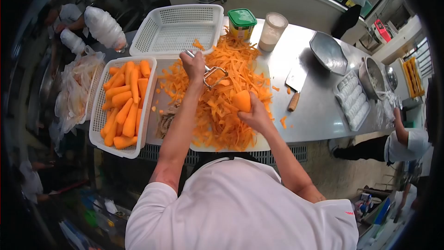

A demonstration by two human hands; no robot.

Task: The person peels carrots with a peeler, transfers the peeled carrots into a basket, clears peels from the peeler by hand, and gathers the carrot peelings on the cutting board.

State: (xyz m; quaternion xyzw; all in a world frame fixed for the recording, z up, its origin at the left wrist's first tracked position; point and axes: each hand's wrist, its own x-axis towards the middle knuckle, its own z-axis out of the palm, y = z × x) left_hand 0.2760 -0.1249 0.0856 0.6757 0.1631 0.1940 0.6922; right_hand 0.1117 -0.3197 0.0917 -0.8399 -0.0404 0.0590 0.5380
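Note:
My left hand (194,67) is closed around the metal handle of a peeler (215,77), its wide head tilted over a heap of orange carrot peelings (226,115). In my right hand (256,116), fingers wrapped round it, is a thick carrot (242,101) with its blunt end up. The peeler and the carrot are apart. Beneath the heap, a white cutting board (262,144) shows at its edges. To the left stands a white basket (94,127) full of smooth orange carrots (122,104).
An unfilled white basket (185,15) lies behind the peelings, beside a green-lidded tub (242,17) and a clear container (273,31). Rightward are a cleaver (296,79), a dark octagonal tray (328,52), wrapped white rolls (352,99) and a metal bowl (370,76). A person (407,143) stands at right.

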